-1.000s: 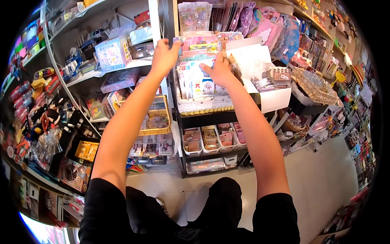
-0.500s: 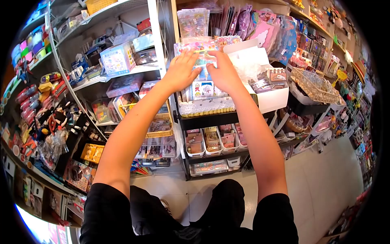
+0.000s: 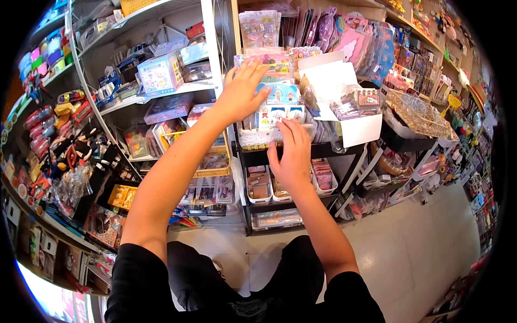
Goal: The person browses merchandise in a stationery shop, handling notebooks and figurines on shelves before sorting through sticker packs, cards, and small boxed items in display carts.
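My left hand [image 3: 245, 92] lies over the left side of a row of upright flat packs, its fingers stretched and apart. Under its fingertips is a colourful pack [image 3: 276, 60] at the back of the row. My right hand [image 3: 292, 153] is lower, in front of the basket [image 3: 264, 141] with its white lacy edge. Its fingers reach up to a white pack with small cartoon figures [image 3: 273, 116], and the thumb stands apart; whether they touch is hard to tell. Behind that pack stands a blue pack with two figures [image 3: 284, 95].
To the right of the basket sits an open white box [image 3: 361, 132] with small packaged goods. White bins [image 3: 259, 196] fill the black cart's lower shelf. Metal shelving [image 3: 210, 46] with boxed goods rises at left. A woven basket [image 3: 417, 113] stands at far right.
My right hand has come down and toward me from the back packs to the basket's front, uncovering the blue pack. My left hand stays over the packs with its fingers spread.
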